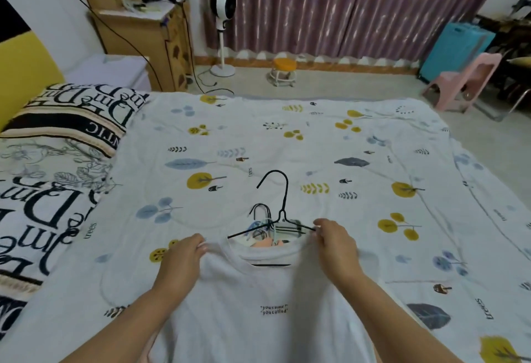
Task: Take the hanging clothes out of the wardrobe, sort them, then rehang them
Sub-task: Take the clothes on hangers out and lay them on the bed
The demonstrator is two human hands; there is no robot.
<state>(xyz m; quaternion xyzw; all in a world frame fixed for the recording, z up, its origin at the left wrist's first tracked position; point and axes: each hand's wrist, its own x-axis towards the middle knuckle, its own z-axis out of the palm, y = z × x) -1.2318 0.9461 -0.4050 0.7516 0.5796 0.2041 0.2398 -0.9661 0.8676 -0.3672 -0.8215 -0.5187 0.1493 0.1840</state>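
The right hand [333,240] has its grip pinched on the right arm of a black wire hanger [280,213], fingers curled over it just at the collar, while the left hand [184,253] has its grip bunched on the left shoulder of a white T-shirt [258,305], holding the cloth taut. The shirt lies flat on the bed [316,138], spread toward the person from both grips, with the hanger half through the neck opening, its hook pointing away and its bottom bar showing inside the collar. Just beyond the collar, between the two grips, more hangers and a bit of pink fabric sit underneath. The shirt looks light and limp, so it should slide or crumple easily; the shoulder seam is a sound place to hold it. The hanger looks thin, stiff and springy, best taken near the neck twist or along an arm.
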